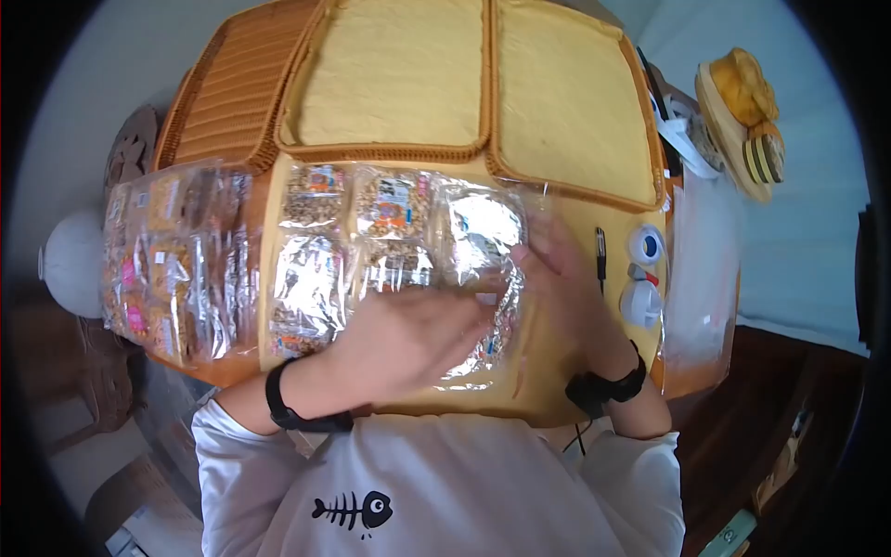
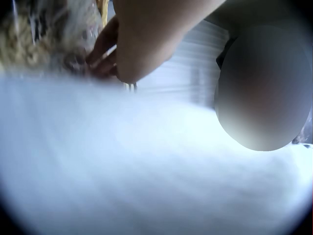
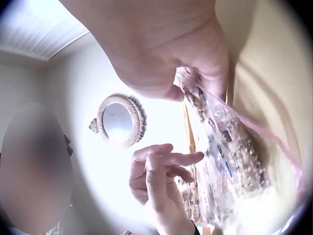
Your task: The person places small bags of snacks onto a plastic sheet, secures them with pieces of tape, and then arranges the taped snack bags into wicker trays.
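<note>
A clear plastic bag (image 1: 483, 232) of small packs with light brown, grainy contents lies before me. At its right edge, my right hand (image 1: 557, 265) pinches the plastic between thumb and fingers; the right wrist view shows this hand (image 3: 171, 49) above the bag (image 3: 234, 152). My left hand (image 1: 408, 339) is over the bag's lower left part, blurred in the head view. Seen from the right wrist, the left hand (image 3: 164, 181) has loosely bent fingers with nothing between them. A pink strip (image 3: 274, 134) runs along the bag's edge.
Similar filled bags (image 1: 306, 269) lie left of this one, and more are stacked at the far left (image 1: 176, 269). Cloth-lined wicker trays (image 1: 390, 148) stand behind. To the right are a black pen (image 1: 600, 255), tape rolls (image 1: 647, 244) and flat clear bags (image 1: 703, 278).
</note>
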Tool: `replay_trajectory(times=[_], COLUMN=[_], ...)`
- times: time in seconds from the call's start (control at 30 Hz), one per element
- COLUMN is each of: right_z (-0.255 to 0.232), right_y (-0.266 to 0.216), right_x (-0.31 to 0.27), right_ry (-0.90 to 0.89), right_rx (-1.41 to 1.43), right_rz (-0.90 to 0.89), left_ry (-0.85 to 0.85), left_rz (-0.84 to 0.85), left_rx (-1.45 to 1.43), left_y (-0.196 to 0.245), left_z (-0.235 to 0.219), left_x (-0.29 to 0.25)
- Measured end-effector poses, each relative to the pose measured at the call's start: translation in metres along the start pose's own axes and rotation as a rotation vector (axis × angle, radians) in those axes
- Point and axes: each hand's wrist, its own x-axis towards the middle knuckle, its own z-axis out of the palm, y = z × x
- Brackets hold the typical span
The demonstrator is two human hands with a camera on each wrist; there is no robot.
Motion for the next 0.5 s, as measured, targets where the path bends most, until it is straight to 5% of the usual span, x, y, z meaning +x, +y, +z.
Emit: replay_trajectory(times=[0.03, 0.17, 0.27, 0.37, 0.5], right_z=[-0.011, -0.033, -0.030, -0.011, -0.006], right_y=[-0.006, -0.009, -0.038, -0.043, -0.027], right_x=[-0.003, -0.008, -0.020, -0.024, -0.026], right_ry=[0.084, 0.235, 0.044, -0.038, -0.018], right_rx=[-0.221, -0.314, -0.374, -0.453, -0.420], right_rz=[0.061, 0.000, 0.438, 0.556, 0.502], left_ry=[0.015, 0.039, 0.005, -0.001, 0.006], left_rz=[-0.057, -0.090, -0.031, -0.019, -0.007], left_rx=[0.015, 0.089, 0.176, 0.210, 0.240], left_y=[-0.003, -0.025, -0.031, -0.032, -0.038], left_z=[-0.002, 0.006, 0.012, 0.017, 0.023], left_x=[0.007, 0.021, 0.022, 0.019, 0.012])
